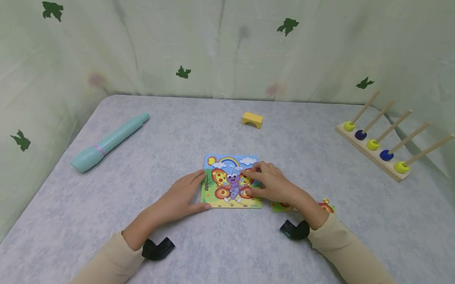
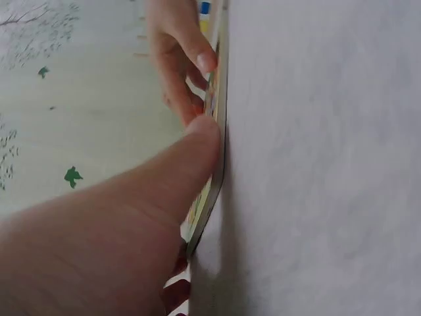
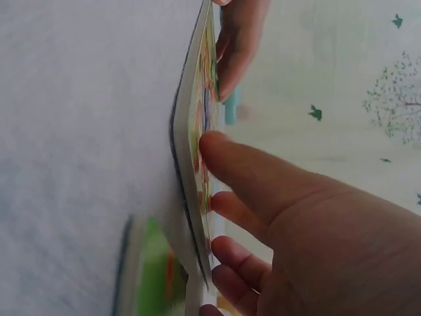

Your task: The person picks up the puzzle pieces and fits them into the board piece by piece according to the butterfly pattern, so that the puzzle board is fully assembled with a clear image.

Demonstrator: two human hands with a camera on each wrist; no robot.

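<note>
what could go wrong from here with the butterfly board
The board might slide or turn if the right grip pushes sideways, since the left grip only touches it at the left side and near corner. The right forearm passes over printed artwork beside the board, so drawing that arm back low could nudge it.

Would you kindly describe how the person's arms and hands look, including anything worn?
The beige sleeves reach about to the wrists. A bent black piece shows beside each wrist. The left hand and right hand are ungloved.
</note>
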